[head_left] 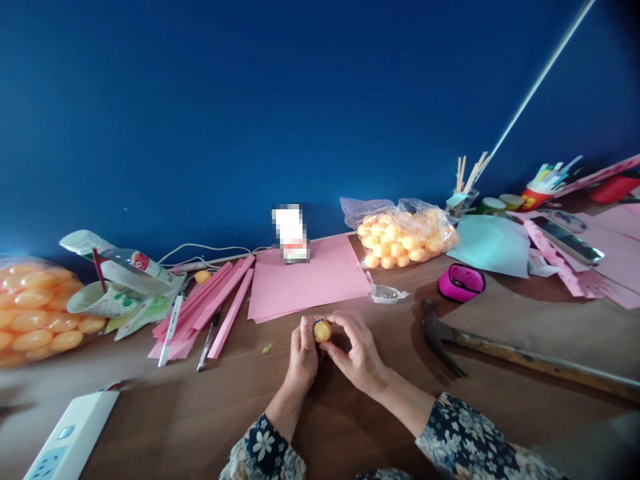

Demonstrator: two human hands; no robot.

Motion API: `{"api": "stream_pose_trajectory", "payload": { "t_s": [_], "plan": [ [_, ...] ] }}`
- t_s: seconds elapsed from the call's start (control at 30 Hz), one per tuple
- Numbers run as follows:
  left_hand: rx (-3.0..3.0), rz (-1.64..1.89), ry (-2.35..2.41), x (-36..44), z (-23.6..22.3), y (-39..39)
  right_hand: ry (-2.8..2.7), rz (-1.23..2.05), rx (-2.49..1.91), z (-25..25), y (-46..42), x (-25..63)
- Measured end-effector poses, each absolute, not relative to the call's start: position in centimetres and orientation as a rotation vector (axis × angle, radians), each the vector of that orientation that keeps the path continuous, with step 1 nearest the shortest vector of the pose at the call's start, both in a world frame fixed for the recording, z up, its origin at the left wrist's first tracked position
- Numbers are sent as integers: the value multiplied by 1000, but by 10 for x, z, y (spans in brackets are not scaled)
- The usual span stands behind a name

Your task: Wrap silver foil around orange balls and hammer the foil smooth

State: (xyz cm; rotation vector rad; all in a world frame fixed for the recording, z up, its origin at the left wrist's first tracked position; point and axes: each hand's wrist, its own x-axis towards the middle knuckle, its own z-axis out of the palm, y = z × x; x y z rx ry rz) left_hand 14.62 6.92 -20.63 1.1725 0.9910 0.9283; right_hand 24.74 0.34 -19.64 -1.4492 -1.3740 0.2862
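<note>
Between my two hands is a small yellow ball (322, 331), much like the orange ones in the bags, with a dark edge at its left side. My left hand (303, 353) grips it from the left with curled fingers. From the right, the thumb and forefinger of my right hand (361, 352) close around it. Both hands are just above the brown table (240, 413), in front of the pink paper sheets (305, 283). What lies behind the ball is hidden by my fingers.
A claw hammer (500, 343) lies at the right, near a magenta band (462, 283). Bags of orange balls (395, 240) stand behind and at far left. Pink strips (205, 300), pens (209, 340), a paper cup (103, 300) and a power strip (75, 433) are on the left.
</note>
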Motion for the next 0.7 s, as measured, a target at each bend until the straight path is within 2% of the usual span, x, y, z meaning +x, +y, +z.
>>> {"api": "stream_pose_trajectory", "payload": {
  "t_s": [0.13,0.27,0.37,0.7],
  "plan": [
    [1180,905,1064,141,-206,69,-1376,312,-1457,-195,3,248],
    [1168,823,845,138,-209,70,-1401,324,-1440,-196,4,248],
    [1210,888,751,142,-207,70,-1366,271,-1444,-197,5,248],
    [1130,886,726,148,-206,71,-1301,240,-1512,-200,7,250]
  ]
}}
